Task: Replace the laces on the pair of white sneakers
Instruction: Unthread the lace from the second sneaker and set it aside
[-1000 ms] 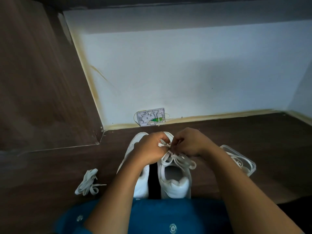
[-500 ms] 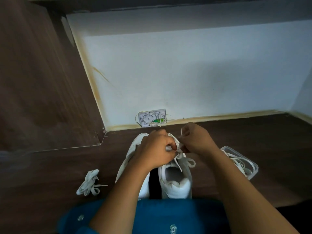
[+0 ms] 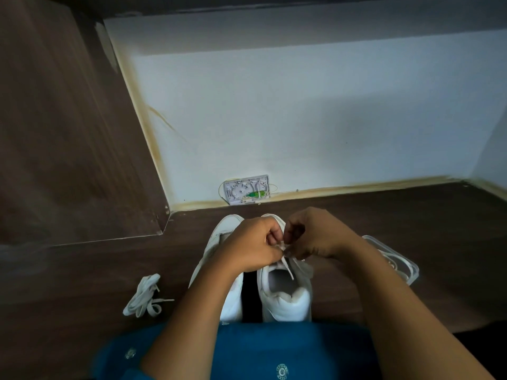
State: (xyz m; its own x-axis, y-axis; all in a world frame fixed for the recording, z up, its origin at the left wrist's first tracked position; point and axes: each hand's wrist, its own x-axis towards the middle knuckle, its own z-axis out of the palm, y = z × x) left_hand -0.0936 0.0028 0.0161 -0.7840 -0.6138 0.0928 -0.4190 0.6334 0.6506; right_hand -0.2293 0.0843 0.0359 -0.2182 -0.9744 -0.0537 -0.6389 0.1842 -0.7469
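1. Wall (image 3: 301, 119): beyond both hands.
2. Left shoe (image 3: 219, 237): under left hand, part-hidden by that forearm.
3. Right shoe (image 3: 288, 305): below both hands.
4. Left hand (image 3: 252, 245), right hand (image 3: 318, 234): curled, pinching lace (image 3: 288, 267) over right shoe.
5. Tub (image 3: 408, 270): right of right hand, wrist overlapping it.
6. Loose lace (image 3: 144, 296): left of left hand.
7. Wall box (image 3: 247, 190): beyond hands.

dark brown wood-grain surface (image 3: 82, 270) carries: pair of white sneakers (image 3: 288, 303), side by side at centre; loose bundle of white flat laces (image 3: 144, 296), apart to their left; clear plastic container (image 3: 406, 270), near their right.
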